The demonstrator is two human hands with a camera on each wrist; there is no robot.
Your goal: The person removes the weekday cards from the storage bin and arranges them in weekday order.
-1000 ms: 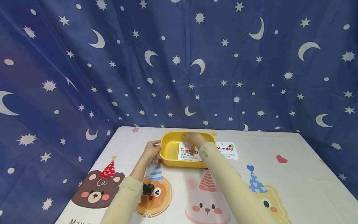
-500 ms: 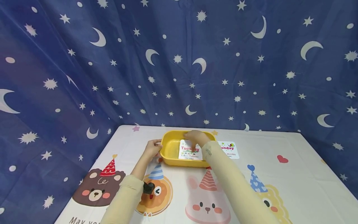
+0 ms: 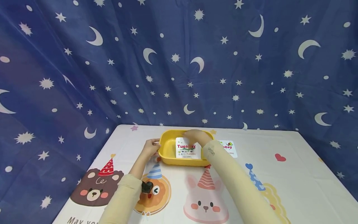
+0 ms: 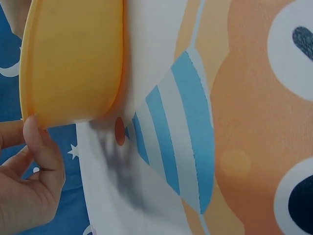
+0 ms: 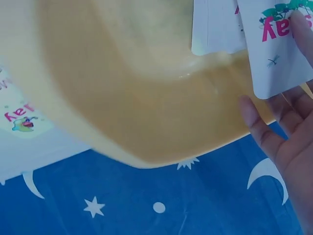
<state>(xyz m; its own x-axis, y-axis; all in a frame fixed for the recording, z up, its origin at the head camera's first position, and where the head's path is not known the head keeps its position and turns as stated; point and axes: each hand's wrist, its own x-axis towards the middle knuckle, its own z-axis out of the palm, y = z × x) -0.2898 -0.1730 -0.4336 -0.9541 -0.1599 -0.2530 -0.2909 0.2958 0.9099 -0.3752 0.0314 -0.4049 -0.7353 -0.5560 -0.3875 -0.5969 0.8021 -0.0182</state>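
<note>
In the head view, a yellow plastic basin (image 3: 179, 162) sits near the table's far edge. My left hand (image 3: 151, 147) pinches its left rim; in the left wrist view the thumb presses against the basin wall (image 4: 73, 58). My right hand (image 3: 197, 137) reaches over the basin and holds a white card (image 3: 184, 154) printed "Tuesday". From the right wrist, its thumb lies on the face of the held card (image 5: 276, 73), with fingers behind. More white cards (image 5: 215, 32) show inside the basin there. To the right of the basin lies the "Monday" card (image 3: 230, 148), partly hidden by my right arm.
A white tablecloth (image 3: 293, 180) with cartoon animals covers the table. Behind it hangs a blue curtain (image 3: 167, 102) with moons and stars. The basin's far rim stands close to the curtain.
The Tuesday card in my right hand has risen slightly and tipped more towards the camera. My left hand keeps its hold on the basin rim. The head view has shifted a little.
</note>
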